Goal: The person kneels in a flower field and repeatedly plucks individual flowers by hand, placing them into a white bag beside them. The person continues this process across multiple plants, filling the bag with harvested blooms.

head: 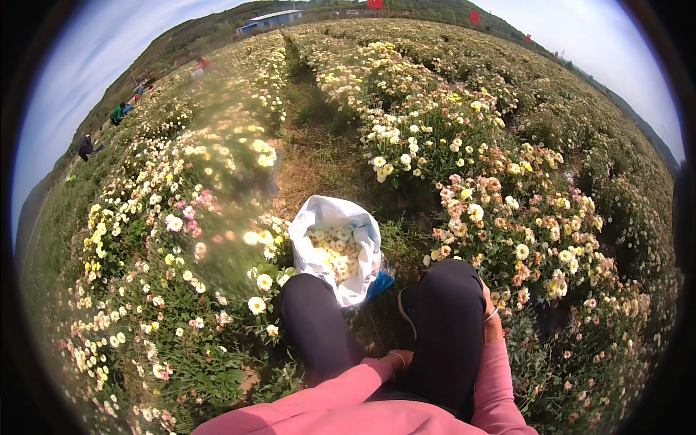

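Observation:
My left hand (401, 359) rests low between my dark-trousered legs, its fingers mostly hidden behind the right thigh. Beside the outer side of my right knee is my right hand (486, 299), partly covered by the leg; its fingers are hard to see. Both wrists carry a bracelet below pink sleeves. In front of my knees stands an open white woven sack (370, 228) holding many picked pale chrysanthemum heads (336, 253). Blue plastic (380, 285) shows at its lower right side.
Flowering chrysanthemum rows (163, 217) flank me on the left and right (505, 217). A dirt path (310, 157) with dry weeds runs ahead. Several people crouch or bend far left, one in green (117, 114), one in dark clothes (85, 147). A blue building (274, 19) stands far off.

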`<state>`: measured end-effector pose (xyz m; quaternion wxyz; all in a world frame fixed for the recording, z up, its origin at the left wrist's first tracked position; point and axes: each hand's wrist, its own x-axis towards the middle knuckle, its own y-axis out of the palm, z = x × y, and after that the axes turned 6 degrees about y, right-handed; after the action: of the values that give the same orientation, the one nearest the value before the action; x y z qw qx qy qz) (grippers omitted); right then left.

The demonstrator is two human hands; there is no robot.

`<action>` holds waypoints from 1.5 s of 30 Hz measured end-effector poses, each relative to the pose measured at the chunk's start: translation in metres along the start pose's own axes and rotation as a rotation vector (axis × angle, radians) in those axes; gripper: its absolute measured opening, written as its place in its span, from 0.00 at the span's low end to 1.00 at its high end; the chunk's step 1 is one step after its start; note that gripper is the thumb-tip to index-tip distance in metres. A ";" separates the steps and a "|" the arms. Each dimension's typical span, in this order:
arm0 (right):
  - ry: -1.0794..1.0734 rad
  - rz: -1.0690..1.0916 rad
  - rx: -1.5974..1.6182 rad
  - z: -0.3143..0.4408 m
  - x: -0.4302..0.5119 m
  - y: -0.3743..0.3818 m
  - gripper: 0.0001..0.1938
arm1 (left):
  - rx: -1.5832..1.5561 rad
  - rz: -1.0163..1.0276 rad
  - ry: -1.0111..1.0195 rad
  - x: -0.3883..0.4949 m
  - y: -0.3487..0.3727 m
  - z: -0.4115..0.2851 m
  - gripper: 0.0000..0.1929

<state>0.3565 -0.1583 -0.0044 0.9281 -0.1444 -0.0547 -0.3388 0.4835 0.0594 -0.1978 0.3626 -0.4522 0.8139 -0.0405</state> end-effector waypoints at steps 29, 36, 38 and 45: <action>0.239 0.128 -1.178 0.075 0.225 -0.057 0.39 | -0.773 -0.813 0.188 0.046 -0.298 -0.162 0.32; 0.114 0.134 -1.126 0.049 0.207 -0.016 0.28 | -1.260 -0.709 0.278 0.042 -0.281 -0.156 0.09; 0.068 0.113 -1.136 0.034 0.200 -0.013 0.19 | -1.278 -0.694 0.280 0.043 -0.279 -0.155 0.07; 0.016 -0.073 -0.929 0.033 0.164 -0.008 0.06 | -1.319 -0.664 0.316 0.030 -0.261 -0.160 0.02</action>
<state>0.4765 -0.2541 0.0617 0.7530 -0.5402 0.1049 -0.3609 0.5576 -0.1589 0.0058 -0.1356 -0.7857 0.5328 0.2836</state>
